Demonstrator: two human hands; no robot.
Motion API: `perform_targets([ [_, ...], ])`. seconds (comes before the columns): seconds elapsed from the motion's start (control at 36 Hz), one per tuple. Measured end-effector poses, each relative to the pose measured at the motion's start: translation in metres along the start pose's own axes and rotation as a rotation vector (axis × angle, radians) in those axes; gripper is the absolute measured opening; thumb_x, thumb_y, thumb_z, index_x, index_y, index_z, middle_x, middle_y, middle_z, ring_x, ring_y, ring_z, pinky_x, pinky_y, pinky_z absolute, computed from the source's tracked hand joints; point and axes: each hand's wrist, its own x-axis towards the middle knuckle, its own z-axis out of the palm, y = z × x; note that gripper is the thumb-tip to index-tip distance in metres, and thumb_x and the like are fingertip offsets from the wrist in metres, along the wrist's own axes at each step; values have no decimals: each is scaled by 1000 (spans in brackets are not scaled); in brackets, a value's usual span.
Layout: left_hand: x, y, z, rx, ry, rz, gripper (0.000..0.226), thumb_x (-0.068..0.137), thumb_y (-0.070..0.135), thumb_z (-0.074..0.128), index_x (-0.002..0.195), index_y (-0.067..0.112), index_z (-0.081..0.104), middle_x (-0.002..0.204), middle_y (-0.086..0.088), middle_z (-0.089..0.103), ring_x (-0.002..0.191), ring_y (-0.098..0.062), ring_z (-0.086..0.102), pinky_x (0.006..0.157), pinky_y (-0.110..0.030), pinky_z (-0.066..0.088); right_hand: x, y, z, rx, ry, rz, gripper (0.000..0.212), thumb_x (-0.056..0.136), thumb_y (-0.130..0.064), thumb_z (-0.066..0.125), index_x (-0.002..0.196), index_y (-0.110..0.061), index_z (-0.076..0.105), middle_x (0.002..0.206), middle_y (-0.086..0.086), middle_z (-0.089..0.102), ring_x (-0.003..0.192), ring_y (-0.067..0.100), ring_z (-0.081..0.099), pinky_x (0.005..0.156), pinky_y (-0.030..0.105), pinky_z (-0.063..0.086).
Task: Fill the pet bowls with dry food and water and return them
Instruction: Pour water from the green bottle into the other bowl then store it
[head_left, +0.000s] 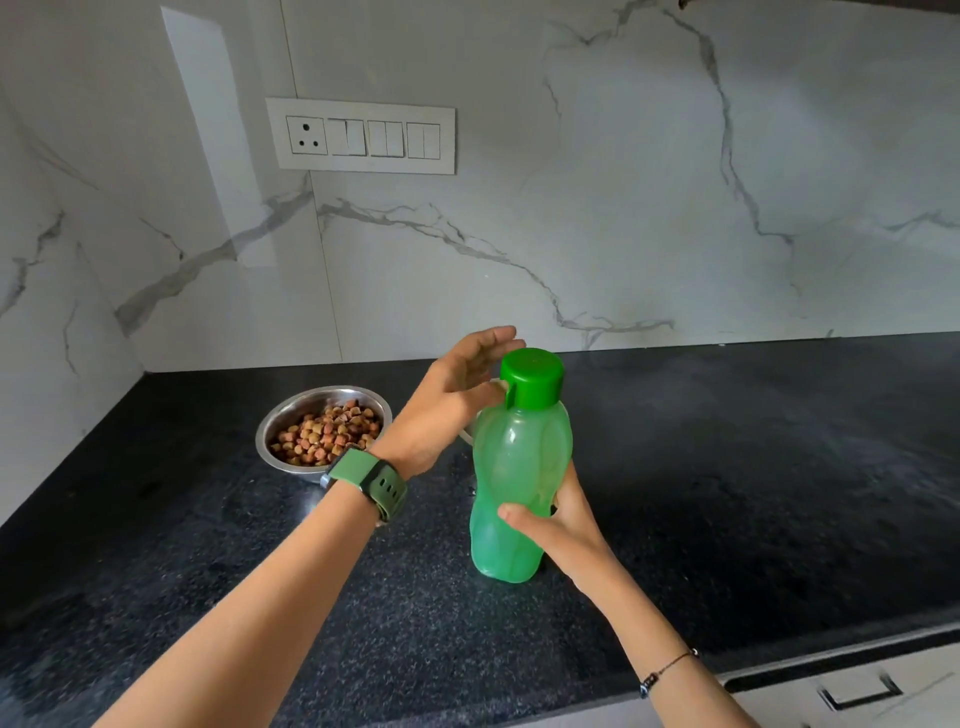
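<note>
Nothing to read here: the green bottle (519, 483) carries no label or brand, its cap (532, 376) is plain, the switch plate (361, 136) on the wall bears no markings, and the watch (363, 480) shows only its strap.

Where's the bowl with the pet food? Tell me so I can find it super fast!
Look at the black speckled countertop under the white marble wall. Near the back, left of the green water bottle and just past the left hand with the green watch, sits a shiny steel bowl. It alone holds brown kibble.
</note>
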Motion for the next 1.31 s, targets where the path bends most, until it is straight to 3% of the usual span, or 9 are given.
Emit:
perform_targets([
  [0.11,-1,6,2,62,-116,-68,55,87,-2,58,136,17,38,127,-3,56,116,-14,56,100,-25,46,0,-1,0,-1,-6,7,75,54,-35,76,121,-37,42,125,0,56,113,9,56,95,30,49],
  [0.31,6,10,16,285,55,-56,72,70,24,80,132,16,45,128,-10,51,116,-20,56,104,-36,45,1,-2,1,-11,-7,18,73,53,-36,74,118,-38,42,121,-2,57,109,4,57,84,19,49],
  [0.39,8,10,24,390,170,-2,63,55,43,80,109,25,51,115,-8,53,105,-20,58,95,-37,50,2,-2,0,-17,-12,26,75,53,-36,74,120,-37,41,121,1,57,111,9,57,89,25,49],
  [0.61,13,12,38,548,344,77,55,67,32,81,99,17,39,100,-2,48,85,-13,48,61,-9,36,3,-1,-1,17,-26,32,78,53,-32,75,123,-33,41,121,2,59,111,11,58,89,26,50],
  [0.72,17,19,42,611,363,111,56,69,32,79,98,15,34,94,-3,50,80,-18,50,62,-21,37,3,-1,-1,37,-30,30,76,53,-30,76,121,-32,41,119,1,59,107,8,60,84,21,51],
  [1.0,23,51,32,481,500,57,46,81,43,66,112,14,49,74,6,54,69,-13,54,67,-29,45,4,0,-1,50,-32,21,81,51,-29,78,122,-31,38,123,8,54,114,19,56,87,27,51],
  [1.08,9,32,15,250,582,-73,35,82,53,56,102,25,60,83,9,60,86,-17,60,77,-31,48,5,-3,-2,49,-46,6,85,50,-27,79,125,-25,38,121,11,55,112,20,57,85,28,52],
  [1.22,-37,-23,-9,-90,554,-270,28,98,28,44,125,26,50,115,1,50,103,-19,51,79,-32,49,7,-15,-4,62,-51,12,79,43,-23,80,115,-23,48,108,3,63,95,6,64,74,18,52],
  [1.31,-67,-57,-10,-172,574,-320,17,96,15,48,112,19,48,109,-4,51,99,-19,54,81,-32,53,10,-19,-5,31,-54,6,79,41,-25,80,113,-27,48,108,1,62,95,4,64,74,19,53],
])
